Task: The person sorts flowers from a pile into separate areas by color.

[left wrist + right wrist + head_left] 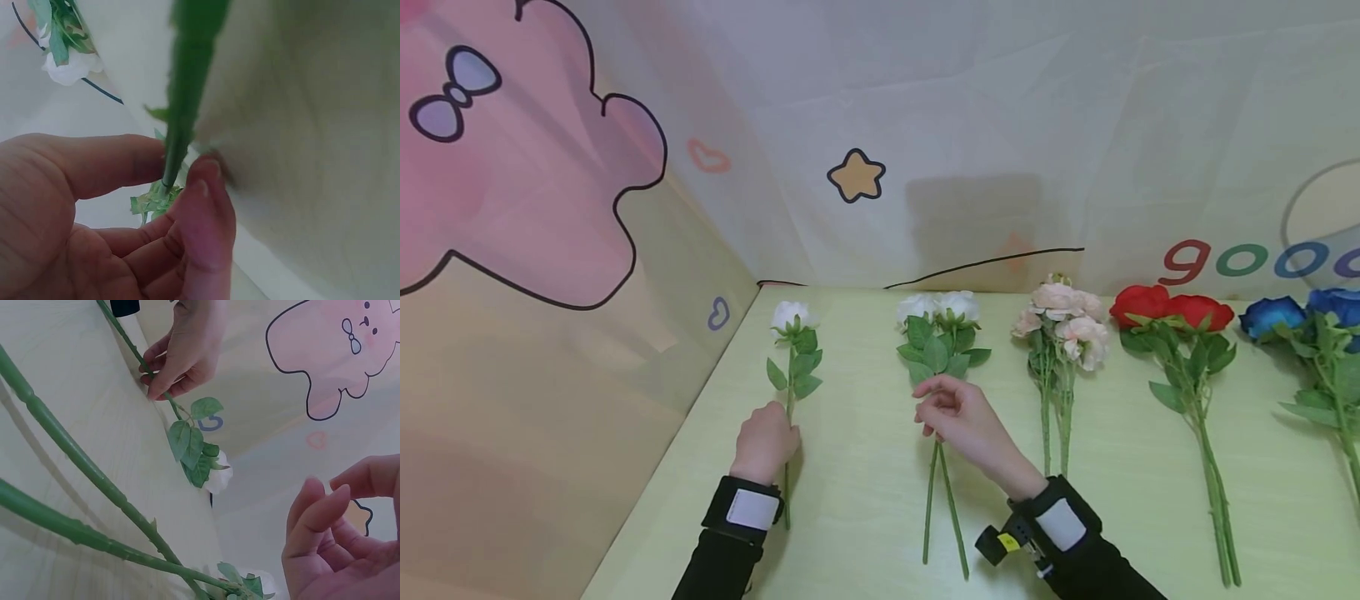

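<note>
On the left of the table, a single white artificial rose [792, 315] lies with its bloom toward the wall. My left hand [766, 442] pinches its green stem [187, 81] between thumb and fingers, below the leaves. Two more white roses [934, 350] lie together in the middle, their stems crossing. Over these stems hangs my right hand [966, 425], fingers loosely bent. In the right wrist view its thumb and fingertips [337, 497] come close together with nothing between them, apart from the crossed stems [112, 500].
To the right lie pale pink flowers [1067, 321], red flowers [1172, 308] and blue flowers [1273, 317], stems toward me. A printed cloth wall [985, 100] rises behind the pale table [857, 500], and another printed side [550, 417] borders its left edge.
</note>
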A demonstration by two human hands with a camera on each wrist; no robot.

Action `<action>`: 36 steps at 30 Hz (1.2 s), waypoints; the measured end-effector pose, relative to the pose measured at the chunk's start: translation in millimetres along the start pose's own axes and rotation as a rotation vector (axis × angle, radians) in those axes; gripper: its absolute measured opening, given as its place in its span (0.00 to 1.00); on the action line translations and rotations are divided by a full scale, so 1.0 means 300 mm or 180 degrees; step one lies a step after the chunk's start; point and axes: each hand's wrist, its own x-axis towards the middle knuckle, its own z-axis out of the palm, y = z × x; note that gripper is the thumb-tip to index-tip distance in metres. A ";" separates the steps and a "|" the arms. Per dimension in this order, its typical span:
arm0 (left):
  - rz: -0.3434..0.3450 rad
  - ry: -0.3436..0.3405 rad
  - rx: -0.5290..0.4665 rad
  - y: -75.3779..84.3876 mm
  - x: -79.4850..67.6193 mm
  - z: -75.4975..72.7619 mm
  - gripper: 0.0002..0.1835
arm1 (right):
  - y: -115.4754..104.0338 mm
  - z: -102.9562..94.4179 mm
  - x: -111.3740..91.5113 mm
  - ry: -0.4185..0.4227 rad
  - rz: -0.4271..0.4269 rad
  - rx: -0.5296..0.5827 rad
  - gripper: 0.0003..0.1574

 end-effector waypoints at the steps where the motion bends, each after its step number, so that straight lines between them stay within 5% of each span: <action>1: 0.0001 -0.0005 -0.0031 0.000 0.000 -0.003 0.10 | 0.000 -0.002 0.000 -0.0014 -0.0008 0.0013 0.13; 9: -0.0113 -0.0295 -0.0522 -0.001 0.000 -0.038 0.06 | -0.011 -0.015 -0.006 -0.0129 -0.0002 0.0157 0.13; 14: -0.0024 -0.0413 -0.0709 -0.002 0.009 -0.052 0.13 | -0.016 -0.020 -0.010 -0.0141 -0.0011 0.0208 0.13; 22: 0.0029 -0.0604 -0.1124 0.008 0.006 -0.023 0.11 | -0.016 -0.025 -0.008 -0.0177 0.0000 0.0239 0.14; 36: 0.0158 -0.0581 -0.1369 0.056 -0.031 0.002 0.08 | -0.002 -0.067 -0.025 -0.0125 0.0032 0.0106 0.14</action>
